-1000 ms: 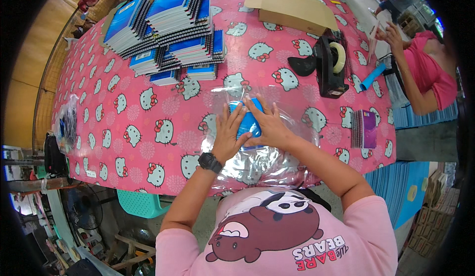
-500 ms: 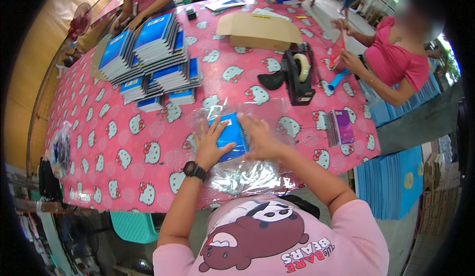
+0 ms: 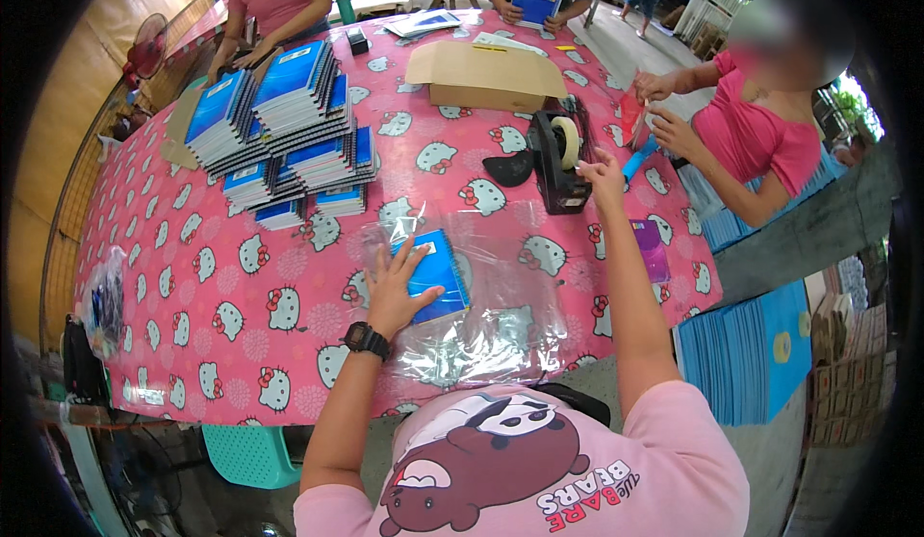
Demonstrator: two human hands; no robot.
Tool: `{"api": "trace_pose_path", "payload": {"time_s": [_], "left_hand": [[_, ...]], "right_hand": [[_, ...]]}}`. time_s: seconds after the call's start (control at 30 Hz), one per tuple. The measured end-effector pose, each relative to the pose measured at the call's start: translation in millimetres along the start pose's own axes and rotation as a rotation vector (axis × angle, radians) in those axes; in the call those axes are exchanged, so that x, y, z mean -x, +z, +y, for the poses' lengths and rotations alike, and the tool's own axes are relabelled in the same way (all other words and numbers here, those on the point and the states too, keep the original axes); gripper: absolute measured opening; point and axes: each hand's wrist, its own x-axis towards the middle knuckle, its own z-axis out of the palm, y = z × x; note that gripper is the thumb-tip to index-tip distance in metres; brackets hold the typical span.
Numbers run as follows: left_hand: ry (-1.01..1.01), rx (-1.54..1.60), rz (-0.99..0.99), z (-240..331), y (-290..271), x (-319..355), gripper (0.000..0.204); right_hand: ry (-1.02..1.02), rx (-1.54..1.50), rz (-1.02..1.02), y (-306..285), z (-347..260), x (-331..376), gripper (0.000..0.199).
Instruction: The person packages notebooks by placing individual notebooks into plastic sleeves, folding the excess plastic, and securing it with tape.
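Head view, left hand: the left hand (image 3: 393, 287) lies flat with fingers spread, pressing on the blue notebook (image 3: 435, 273) through the clear plastic bag (image 3: 481, 316).
Head view, right hand: the right hand (image 3: 604, 169) is stretched out to the tape dispenser (image 3: 558, 162), fingertips at the roll's edge; whether they pinch tape I cannot tell.
Dispenser from notebook: about 1 o'clock, well apart, across the pink patterned table (image 3: 241, 306).
Notebook's long axis: runs roughly 11 to 5 o'clock, spiral edge toward 12.
Nearer hand: the right hand is at the dispenser; the left is on the notebook.
Bag: spreads toward 4 o'clock from the notebook, creased and glaring.
Others: stacks of blue notebooks (image 3: 289, 123) at 10 o'clock, a cardboard box (image 3: 486, 75) at 12, a co-worker in pink (image 3: 760, 138) at 2.
Hidden: the tape end, the right fingertips' grip, and the bag's open mouth are hard to make out.
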Motion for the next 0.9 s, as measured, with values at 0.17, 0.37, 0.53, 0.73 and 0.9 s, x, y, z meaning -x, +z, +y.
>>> {"api": "trace_pose_path", "payload": {"time_s": [0.17,0.37,0.53,0.73,0.9], "left_hand": [[-0.005,-0.001,0.011,-5,4,3,0.075],[0.031,-0.017,-0.002,0,4,-3,0.075],[-0.003,0.008,0.011,-7,2,-2,0.078],[-0.014,0.054,0.011,-6,0,-3,0.08],[-0.001,0.066,0.021,-6,0,-4,0.081]], "right_hand": [[0.05,-0.2,0.073,-3,-6,50,0.031],[0.652,-0.513,-0.175,29,32,71,0.023],[0.465,-0.141,-0.666,146,-90,137,0.037],[-0.101,0.663,-0.653,178,-103,163,0.063],[0.026,0.756,-0.829,153,-119,149,0.066]]}}
